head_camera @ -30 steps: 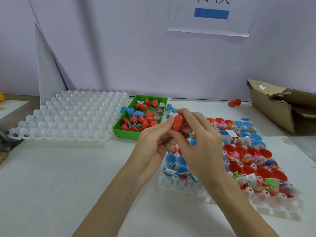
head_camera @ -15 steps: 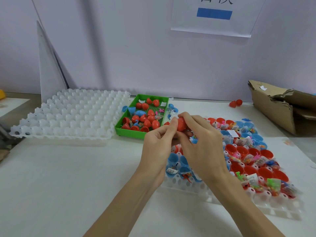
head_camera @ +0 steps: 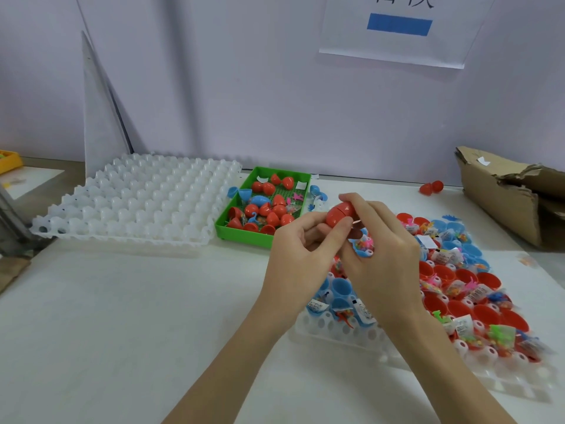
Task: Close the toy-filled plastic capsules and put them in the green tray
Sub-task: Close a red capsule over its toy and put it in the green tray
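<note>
A red egg-shaped capsule (head_camera: 337,213) is pinched between both hands above the table, its two halves joined with a seam showing. My left hand (head_camera: 298,255) grips its lower left side and my right hand (head_camera: 382,255) holds its upper right. Just to the left stands the green tray (head_camera: 241,234), holding several closed red capsules and a blue one (head_camera: 260,199). Under my right hand a white holder tray (head_camera: 336,330) carries several open red and blue capsule halves (head_camera: 486,313) with small bagged toys.
An empty white cell tray (head_camera: 137,200) lies at the left, with a white sheet leaning on the wall behind it. A torn cardboard box (head_camera: 507,194) sits at the right. Two red capsule pieces (head_camera: 431,187) lie near the wall. Loose blue halves (head_camera: 316,191) rest beside the green tray.
Both hands have kept hold of the red capsule and shifted it slightly; the halves now look pressed together. The camera has moved a little.
</note>
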